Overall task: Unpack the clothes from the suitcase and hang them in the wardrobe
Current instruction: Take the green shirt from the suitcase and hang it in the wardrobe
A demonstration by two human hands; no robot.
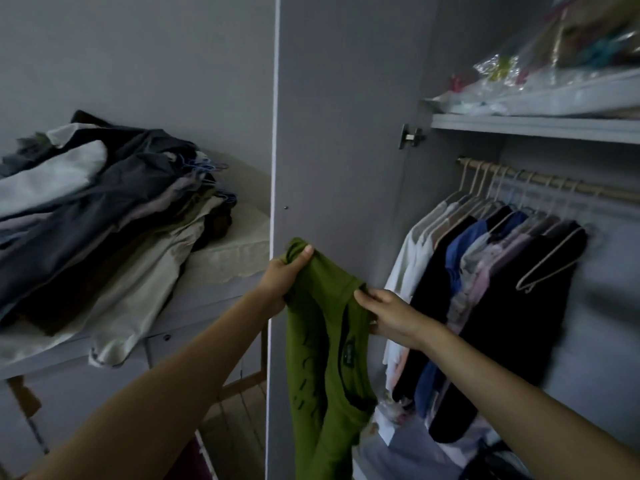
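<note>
A green T-shirt (325,348) is held up in front of the open wardrobe (588,129), just beside the edge of its grey door (339,133). The left hand (282,284) is clamped on one shoulder of the shirt, with the thumb pressed over the cloth. The right hand (389,315) is pinched on the neckline, where a dark label is seen inside the collar. The rest of the shirt is left hanging down between the forearms.

Inside the wardrobe, a pale rail (540,180) is fitted under a shelf (533,128). A row of hanging clothes (485,289) is carried on it: white, black, blue, pink and black again. One bare hanger (550,265) is seen in front of the last black garment. Clear plastic bags (540,84) of coloured items are stored on the shelf; their contents cannot be made out.

To the left, a pile of clothes (93,209), grey, white and beige, is stacked on a desk (221,271), with blue wire hangers (214,181) caught in it.
</note>
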